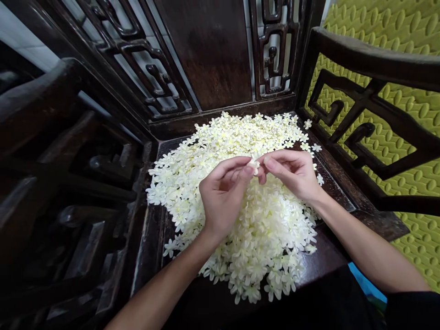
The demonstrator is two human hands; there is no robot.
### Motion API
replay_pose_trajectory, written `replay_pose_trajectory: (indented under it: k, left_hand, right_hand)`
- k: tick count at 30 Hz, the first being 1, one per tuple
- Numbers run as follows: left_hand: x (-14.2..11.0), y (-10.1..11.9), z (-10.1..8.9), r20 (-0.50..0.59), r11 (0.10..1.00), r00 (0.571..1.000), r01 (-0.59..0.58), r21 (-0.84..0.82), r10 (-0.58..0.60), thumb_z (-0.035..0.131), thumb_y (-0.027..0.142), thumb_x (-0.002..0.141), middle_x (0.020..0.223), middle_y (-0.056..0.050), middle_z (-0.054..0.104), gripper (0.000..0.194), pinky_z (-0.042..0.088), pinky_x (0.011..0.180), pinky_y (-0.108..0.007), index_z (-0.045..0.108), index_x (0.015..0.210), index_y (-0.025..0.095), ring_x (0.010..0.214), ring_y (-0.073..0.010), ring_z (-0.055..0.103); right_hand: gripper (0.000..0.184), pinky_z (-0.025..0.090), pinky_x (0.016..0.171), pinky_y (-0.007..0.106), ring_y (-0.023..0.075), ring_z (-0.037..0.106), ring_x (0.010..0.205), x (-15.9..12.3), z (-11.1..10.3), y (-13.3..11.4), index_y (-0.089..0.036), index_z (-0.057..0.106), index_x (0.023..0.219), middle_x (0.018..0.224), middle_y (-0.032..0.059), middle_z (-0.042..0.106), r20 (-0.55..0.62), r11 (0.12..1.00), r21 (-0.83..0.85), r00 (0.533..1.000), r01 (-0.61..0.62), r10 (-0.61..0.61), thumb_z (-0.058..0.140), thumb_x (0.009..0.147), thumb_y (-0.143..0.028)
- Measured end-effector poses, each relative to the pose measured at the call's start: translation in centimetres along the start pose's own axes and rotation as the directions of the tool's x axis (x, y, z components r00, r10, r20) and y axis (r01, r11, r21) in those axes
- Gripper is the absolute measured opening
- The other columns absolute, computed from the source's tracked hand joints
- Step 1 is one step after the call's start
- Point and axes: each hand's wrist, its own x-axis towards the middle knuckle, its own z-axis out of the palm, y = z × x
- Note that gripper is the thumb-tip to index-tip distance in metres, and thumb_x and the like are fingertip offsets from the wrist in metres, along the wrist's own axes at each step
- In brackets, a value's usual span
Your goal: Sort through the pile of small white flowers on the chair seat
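A small white flower [254, 164] is pinched between the thumb and index finger of my left hand [223, 195]. My right hand [296, 175] is closed in a pinch just beside it, its fingertips close to the petals. What the right fingers hold, if anything, is too small to make out. Both hands are above a large heap of loose white flowers [192, 176] with pale yellow centres. The heap spreads over the dark wooden seat [319, 263], and my forearms hide part of it.
A carved wooden backrest [220, 55] rises behind the heap. Openwork armrests stand on both sides, the left armrest [62, 183] in shadow and the right armrest [364, 96] before a yellow-green textured surface [412, 183]. A few stray flowers [316, 147] lie by the right edge.
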Motion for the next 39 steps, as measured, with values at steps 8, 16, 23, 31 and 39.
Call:
replay_pose_trajectory:
  k: [8,16,23,31,39]
  left_hand:
    - [0.14,-0.26,-0.16,-0.042,0.999,0.998,-0.039,0.032,0.041,0.077,0.033,0.087,0.103,-0.006,0.079,0.015,0.062,0.074,-0.023,0.077,0.095,0.02,0.085,-0.0149,0.077]
    - [0.11,0.08,0.05,-0.04,0.998,0.998,-0.057,-0.012,0.056,0.075,0.032,0.089,0.103,-0.006,0.079,0.013,0.061,0.076,-0.026,0.078,0.091,0.019,0.088,-0.0163,0.076]
    - [0.17,-0.48,-0.1,-0.04,1.0,0.999,-0.017,0.021,0.018,0.075,0.035,0.088,0.093,-0.004,0.077,0.016,0.055,0.066,-0.023,0.077,0.088,0.019,0.078,-0.0138,0.07]
    - [0.24,-0.33,-0.21,0.024,0.997,1.0,0.013,0.077,-0.015,0.072,0.038,0.091,0.075,-0.001,0.069,0.018,0.04,0.046,-0.02,0.075,0.09,0.02,0.054,-0.0082,0.053]
    - [0.03,-0.19,0.21,0.054,1.0,0.998,0.009,0.0,-0.009,0.075,0.036,0.089,0.09,-0.003,0.075,0.018,0.056,0.068,-0.021,0.075,0.099,0.021,0.075,-0.0118,0.069]
  right_hand:
    - [0.022,0.067,0.072,0.024,0.0136,0.078,0.075,-0.24,0.04,-0.3,-0.017,0.082,0.107,0.088,0.0048,0.081,0.028,0.997,-0.025,0.997,-0.074,0.075,0.078,0.086,-0.012]
    - [0.021,0.068,0.071,0.024,0.0144,0.079,0.072,-0.13,0.19,-0.07,-0.015,0.081,0.105,0.086,0.0055,0.082,0.002,0.998,-0.031,0.999,-0.049,0.049,0.08,0.084,-0.012]
    - [0.019,0.067,0.067,0.024,0.0129,0.077,0.068,0.25,-0.15,0.06,-0.014,0.081,0.1,0.085,0.0049,0.081,-0.065,0.995,-0.095,0.998,-0.025,0.019,0.083,0.082,-0.018]
    - [0.02,0.062,0.059,0.017,0.0099,0.073,0.063,0.12,-0.21,0.07,-0.016,0.082,0.099,0.08,0.003,0.08,-0.051,0.984,-0.175,0.998,-0.04,0.032,0.085,0.08,-0.017]
    - [0.011,0.064,0.065,0.02,0.0103,0.074,0.065,0.31,0.05,-0.1,-0.014,0.081,0.093,0.079,0.0029,0.078,-0.057,0.989,-0.141,0.998,-0.032,0.025,0.082,0.082,-0.015]
